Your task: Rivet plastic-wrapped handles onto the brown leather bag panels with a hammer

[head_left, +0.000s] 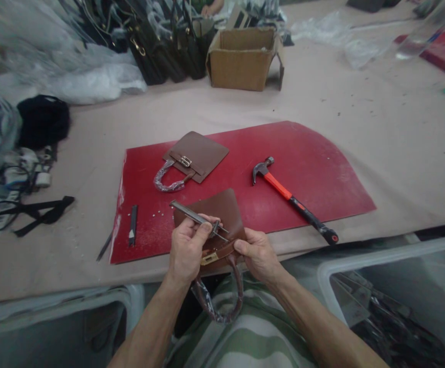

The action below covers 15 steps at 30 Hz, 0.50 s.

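My left hand (pixel 187 245) is closed around a metal caliper (pixel 192 212), its thin jaws pointing right over a brown leather bag panel (pixel 222 209). Thumb and fingers of my right hand (pixel 259 253) pinch the panel's strap edge, close to a gold-coloured clasp (pixel 209 258). A plastic-wrapped handle (pixel 238 296) hangs from that panel toward my lap. Beyond it, a second brown panel (pixel 207 153) with a buckle and wrapped handle lies flat on the red mat (pixel 284 148). To the right rests a claw hammer (pixel 284 191) with an orange and black handle.
A flat dark tool (pixel 132 225) lies on the mat's left side, with a thin dark strip (pixel 105 247) beside it. Dark handbags (pixel 146 51) and a cardboard box (pixel 241 59) stand at the back. Plastic bins (pixel 391 250) flank my lap below the table edge.
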{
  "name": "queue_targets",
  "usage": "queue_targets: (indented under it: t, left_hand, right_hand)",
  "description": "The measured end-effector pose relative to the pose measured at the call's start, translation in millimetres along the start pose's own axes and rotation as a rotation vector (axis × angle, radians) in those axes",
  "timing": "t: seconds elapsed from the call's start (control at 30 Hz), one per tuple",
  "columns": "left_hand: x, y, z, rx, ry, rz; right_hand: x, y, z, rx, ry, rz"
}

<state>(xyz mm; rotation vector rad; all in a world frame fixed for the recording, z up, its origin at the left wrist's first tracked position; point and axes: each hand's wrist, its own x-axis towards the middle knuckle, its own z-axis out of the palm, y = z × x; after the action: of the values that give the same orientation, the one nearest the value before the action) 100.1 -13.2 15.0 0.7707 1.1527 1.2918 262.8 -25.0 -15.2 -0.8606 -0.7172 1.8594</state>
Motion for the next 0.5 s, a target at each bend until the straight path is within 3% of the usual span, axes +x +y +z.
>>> queue_targets:
  t: [0.13,0.37,0.5]
  left_hand:
    - [-4.0,-5.6,-3.6,0.017,-0.033,0.100]
    - [-9.3,-4.6,-3.3,0.248,-0.078,0.245]
    - [-8.6,-4.1,-1.9,0.259,-0.070,0.257]
  right_hand:
    - [0.6,-0.6,-1.5,-0.008,0.012,0.010]
    - [0.6,3.1,-2.0,-0.024,0.032,0.060]
    - [0.0,7.1,-3.2,-0.031,0.051,0.044]
